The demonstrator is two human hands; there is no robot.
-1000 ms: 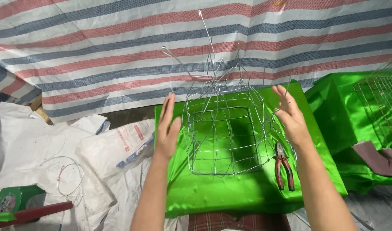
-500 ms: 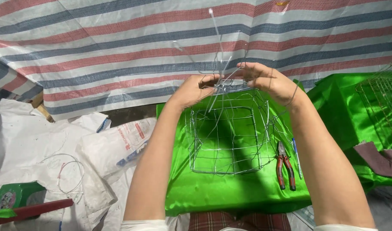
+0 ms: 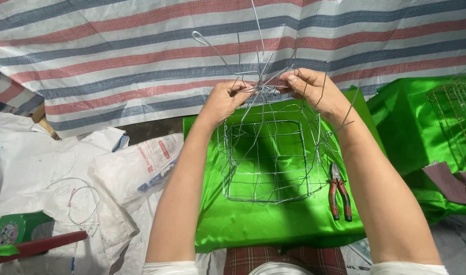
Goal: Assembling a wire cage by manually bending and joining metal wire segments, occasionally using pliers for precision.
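A box-shaped frame of thin silver wire (image 3: 267,162) stands on a bright green satin cloth (image 3: 253,224). Loose wire ends (image 3: 228,53) stick up from its top. My left hand (image 3: 224,101) and my right hand (image 3: 310,87) meet at the frame's far top edge, fingers pinched on the gathered wires there. Red-handled pliers (image 3: 339,192) lie on the cloth just right of the frame, under my right forearm.
A striped red, blue and white tarp (image 3: 116,56) hangs behind. White sacks (image 3: 126,168) and a loose wire coil (image 3: 83,201) lie at left, with a green box (image 3: 11,231) and a red bar (image 3: 39,245). More green cloth and another wire cage (image 3: 457,117) are at right.
Both hands moved from the frame's left and right sides up to its far top edge, where they now pinch the wires together. The frame and pliers stayed in place.
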